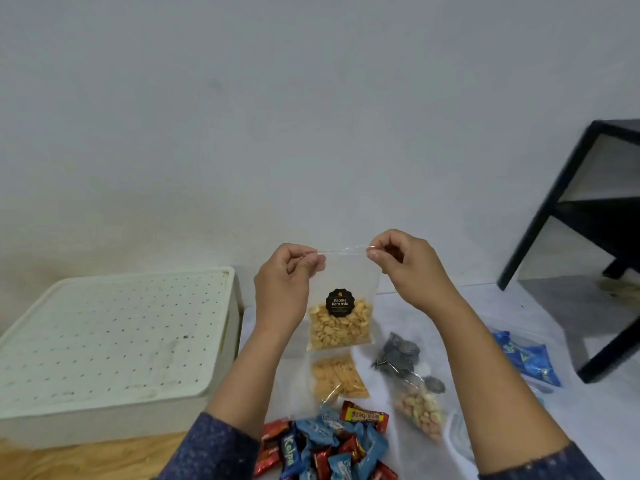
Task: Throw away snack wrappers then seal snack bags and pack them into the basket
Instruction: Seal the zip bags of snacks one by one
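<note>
Hands held a clear bag of nuts (341,317) up in front of the wall — left hand (284,285) pinched its top left corner, right hand (405,265) pinched the top right, the bag hanging between and below them. Beneath lay a bag of yellow snacks (337,377), a bag of peanuts (420,408) and wrapped candies (325,448); a white perforated box (114,341) stood left.

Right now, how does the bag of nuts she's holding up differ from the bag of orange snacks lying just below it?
The labelled nut bag hangs upright in the air, pinched at its top corners by the left hand and right hand; the orange snack bag lies flat on the white cloth, untouched. The nut bag bears a round black label; the orange snack bag shows none. Both are clear plastic, only partly filled.
</note>
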`<state>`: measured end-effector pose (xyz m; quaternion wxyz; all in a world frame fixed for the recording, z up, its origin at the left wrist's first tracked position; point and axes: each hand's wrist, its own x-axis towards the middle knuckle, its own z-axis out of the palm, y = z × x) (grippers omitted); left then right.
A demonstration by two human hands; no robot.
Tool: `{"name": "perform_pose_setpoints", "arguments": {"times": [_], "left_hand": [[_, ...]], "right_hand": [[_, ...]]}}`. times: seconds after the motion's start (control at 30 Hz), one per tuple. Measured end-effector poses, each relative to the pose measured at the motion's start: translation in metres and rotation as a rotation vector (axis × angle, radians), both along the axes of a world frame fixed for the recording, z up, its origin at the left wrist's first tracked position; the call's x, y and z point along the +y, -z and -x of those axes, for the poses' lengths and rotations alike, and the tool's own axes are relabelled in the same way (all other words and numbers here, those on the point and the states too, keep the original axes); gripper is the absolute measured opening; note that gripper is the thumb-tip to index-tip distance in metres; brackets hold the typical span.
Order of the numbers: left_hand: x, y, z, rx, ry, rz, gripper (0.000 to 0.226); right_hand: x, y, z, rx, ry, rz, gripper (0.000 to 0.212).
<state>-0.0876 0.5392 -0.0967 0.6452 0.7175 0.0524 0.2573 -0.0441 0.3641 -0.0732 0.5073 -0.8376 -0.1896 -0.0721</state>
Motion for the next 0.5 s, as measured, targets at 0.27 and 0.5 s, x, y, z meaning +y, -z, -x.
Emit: {"name": "perform_pose_setpoints", "arguments": {"times": [0.27, 0.5], "left_hand": [[-0.0019, -0.0011, 0.0035, -0.028, -0.01, -0.078, 0.021], [-0.0049, -0.0037, -0.0002, -0.061, -0.054, -0.136, 0.023]], "right_hand": [[0.0022, -0.0043, 0.004, -0.103, 0.046, 0.067, 0.017], [0.0019, -0.008, 0.0044, -0.104, 0.013, -0.011, 0.017]]}}
